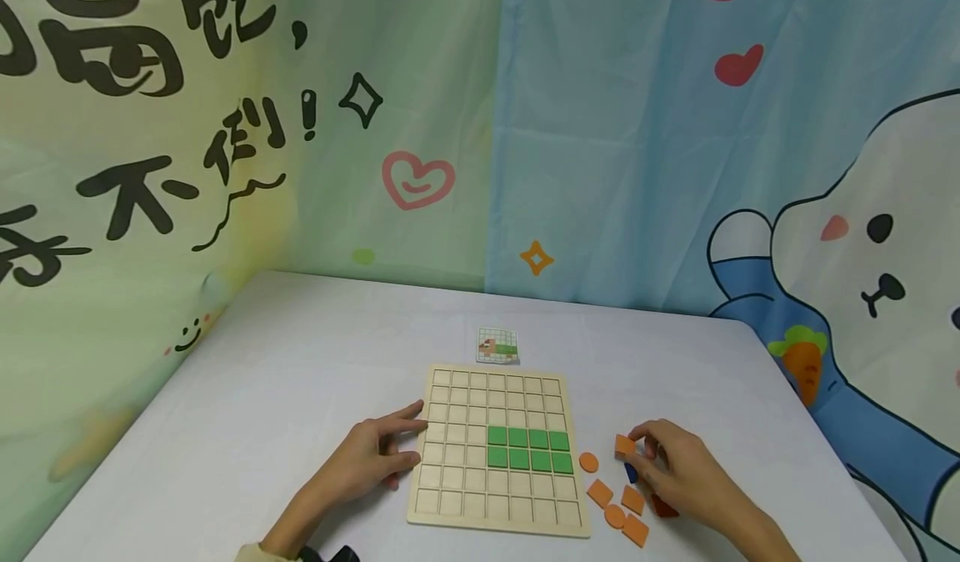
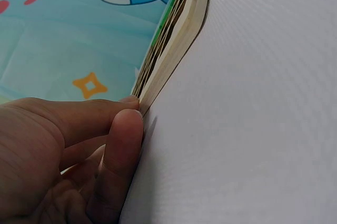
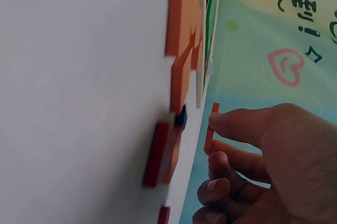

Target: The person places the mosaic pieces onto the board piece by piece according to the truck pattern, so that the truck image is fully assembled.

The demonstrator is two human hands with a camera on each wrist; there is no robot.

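Observation:
A pale wooden grid board (image 1: 453, 479) lies on the white table, with a block of green square tiles (image 1: 518, 437) in two rows at its right side. My left hand (image 1: 371, 454) touches the board's left edge with its thumb and fingertips; the left wrist view shows the fingers (image 2: 100, 116) against the board's corner. Between thumb and finger, my right hand (image 1: 686, 466) pinches an orange square tile (image 1: 624, 446), which the right wrist view shows edge-on, held off the table. A dark blue tile (image 1: 632, 472) and a dark red tile (image 1: 663, 507) lie partly hidden below that hand.
Loose orange square tiles (image 1: 635, 531) and orange round tiles (image 1: 588, 462) lie right of the board. Behind the board is a small picture card (image 1: 497, 346) with a printed grid. A printed curtain (image 1: 600, 170) hangs along the table's far edge.

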